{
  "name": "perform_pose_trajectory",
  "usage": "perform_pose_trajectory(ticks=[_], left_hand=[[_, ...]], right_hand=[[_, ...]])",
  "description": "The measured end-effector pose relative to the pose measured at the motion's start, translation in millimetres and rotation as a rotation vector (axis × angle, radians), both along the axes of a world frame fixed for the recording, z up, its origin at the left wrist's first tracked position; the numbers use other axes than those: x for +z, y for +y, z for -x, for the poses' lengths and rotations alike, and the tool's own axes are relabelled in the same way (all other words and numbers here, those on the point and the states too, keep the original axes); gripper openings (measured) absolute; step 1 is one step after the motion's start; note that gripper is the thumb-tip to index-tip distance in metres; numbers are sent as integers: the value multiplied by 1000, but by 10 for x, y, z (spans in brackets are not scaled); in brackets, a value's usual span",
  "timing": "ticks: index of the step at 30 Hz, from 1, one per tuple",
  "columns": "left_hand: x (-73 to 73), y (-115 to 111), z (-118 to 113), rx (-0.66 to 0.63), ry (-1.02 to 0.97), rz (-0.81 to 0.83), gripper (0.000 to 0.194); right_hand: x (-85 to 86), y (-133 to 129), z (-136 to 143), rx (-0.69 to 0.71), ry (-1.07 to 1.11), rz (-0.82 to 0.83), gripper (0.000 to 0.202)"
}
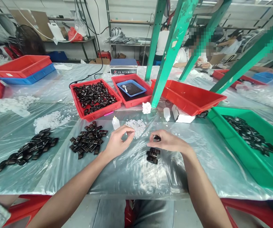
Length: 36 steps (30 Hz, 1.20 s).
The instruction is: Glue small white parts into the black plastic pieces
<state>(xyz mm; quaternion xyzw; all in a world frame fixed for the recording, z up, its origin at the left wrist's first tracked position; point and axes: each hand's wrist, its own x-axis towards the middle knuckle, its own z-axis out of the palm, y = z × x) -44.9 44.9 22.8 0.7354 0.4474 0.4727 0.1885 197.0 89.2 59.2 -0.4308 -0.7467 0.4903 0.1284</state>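
My left hand is over the near edge of a pile of small clear pieces, thumb and index finger pinched together; whatever may be between the tips is too small to make out. My right hand is curled round a small black part, just above a short row of black parts on the plastic-covered table. Left of my left hand lies a heap of black parts. A small white bottle stands behind my left hand, and another bottle lies farther right.
Behind are a red tray of black parts, a red tray holding a blue tray, and a scale. Green posts rise by a tilted red tray. A green bin sits right; another black heap lies left.
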Motion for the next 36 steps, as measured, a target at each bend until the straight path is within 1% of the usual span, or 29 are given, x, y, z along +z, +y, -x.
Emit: perform_pose_trajectory(ticks=[2, 4, 7, 10, 12, 16, 18, 21, 24, 26, 29, 31, 33, 36], left_hand=[[-5, 4, 2, -2, 30, 30, 11], [-17, 17, 12, 12, 81, 70, 11], [-60, 52, 39, 17, 243, 132, 13], [-114, 87, 47, -43, 441, 181, 14], [-139, 99, 27, -56, 537, 208, 12], [-146, 102, -49, 49, 618, 252, 12], [-142, 101, -72, 86, 633, 260, 14], [-142, 108, -60, 111, 638, 262, 16], [-155, 124, -11, 101, 534, 292, 13], [-165, 136, 18, 61, 357, 324, 10], [-168, 143, 28, -46, 25, 394, 10], [-160, 138, 16, -113, -123, 454, 12], [-147, 129, 1, -162, -185, 510, 13], [-132, 119, -13, -209, -206, 550, 13]], right_hand=[[33, 10, -117, 18, -177, -38, 23], [28, 13, -157, 71, -272, -16, 19], [-13, 10, -133, 154, -299, 1, 15], [-55, 20, -106, 164, -293, -31, 13], [-84, 41, -109, 147, -285, -59, 14], [-153, 91, -94, 84, -263, -108, 22], [-186, 101, -46, 30, -249, -183, 25], [-232, 88, 67, -45, -206, -324, 23], [-284, 60, 177, -62, -146, -376, 22], [-315, 43, 227, -57, -120, -389, 21], [-340, 23, 266, -45, -106, -389, 21], [-339, 12, 277, -34, -79, -376, 23], [-326, 2, 284, -23, -46, -364, 23], [-297, -9, 288, -15, -28, -347, 23]])
